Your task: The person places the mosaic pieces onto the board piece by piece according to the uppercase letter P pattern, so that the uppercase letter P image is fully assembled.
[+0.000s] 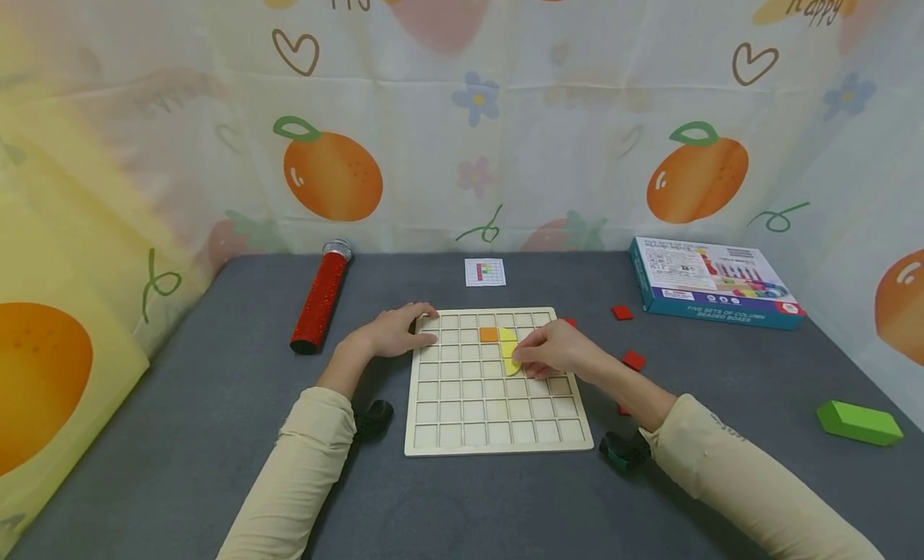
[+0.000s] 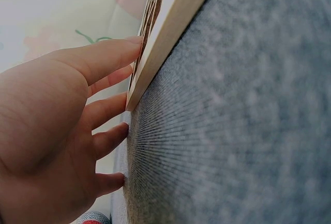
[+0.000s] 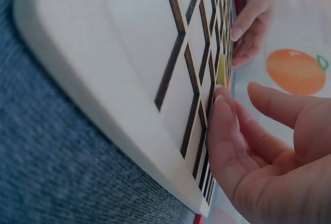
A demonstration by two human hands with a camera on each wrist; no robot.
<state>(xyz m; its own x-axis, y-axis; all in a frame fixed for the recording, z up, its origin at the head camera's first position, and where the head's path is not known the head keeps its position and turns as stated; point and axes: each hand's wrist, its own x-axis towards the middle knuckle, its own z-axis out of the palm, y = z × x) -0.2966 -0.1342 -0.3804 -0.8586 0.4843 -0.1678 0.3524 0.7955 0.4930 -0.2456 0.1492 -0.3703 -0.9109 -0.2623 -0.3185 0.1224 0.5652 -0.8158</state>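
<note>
A pale wooden grid board point(image 1: 472, 436) lies flat on the table. My left hand point(image 1: 393, 331) rests at its upper left edge with fingers spread; in the left wrist view the thumb touches the rim. An orange square tile point(image 1: 488, 334) sits in one cell. Beside it runs a short column of yellow tiles point(image 1: 508, 347), with rounded outer ends. My right hand point(image 1: 556, 350) is at the lower yellow tile, its fingertips touching down there. The right wrist view shows the thumb point(image 3: 274, 102) apart from the other fingers. Part of the yellow is hidden behind the fingertips.
Red tiles point(image 1: 634, 359) lie right of the board, some partly behind the right arm. A small printed grid card point(image 1: 485, 272) lies beyond it. Around stand a red microphone point(image 1: 318, 307), a boxed set point(image 1: 715, 283) and a green block point(image 1: 859, 423).
</note>
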